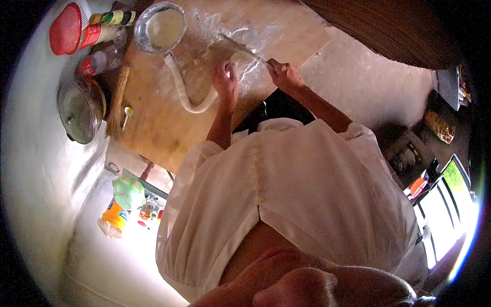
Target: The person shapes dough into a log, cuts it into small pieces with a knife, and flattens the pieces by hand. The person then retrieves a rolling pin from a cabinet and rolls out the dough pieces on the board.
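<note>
A long rope of pale dough (179, 87) lies in a curve on the floured wooden board (158, 117). Its near end runs up to my left hand (225, 82), whose fingers are curled round it, with a bit of white showing between them. My right hand (286, 77) is closed on the handle of a long-bladed knife (245, 49). The blade points left and away over scattered flour (250, 71), apart from the left hand. Beyond the rope's far end stands a metal bowl (139, 36) holding something pale, perhaps flour.
Along the board's left side lie a straw whisk broom (118, 102), a white spoon (127, 113) and a lidded pan (81, 110). Farther back are a red basket (65, 29), a green-labelled bottle (117, 18) and red-labelled jars (93, 65). A dark ribbed surface (388, 30) fills the upper right.
</note>
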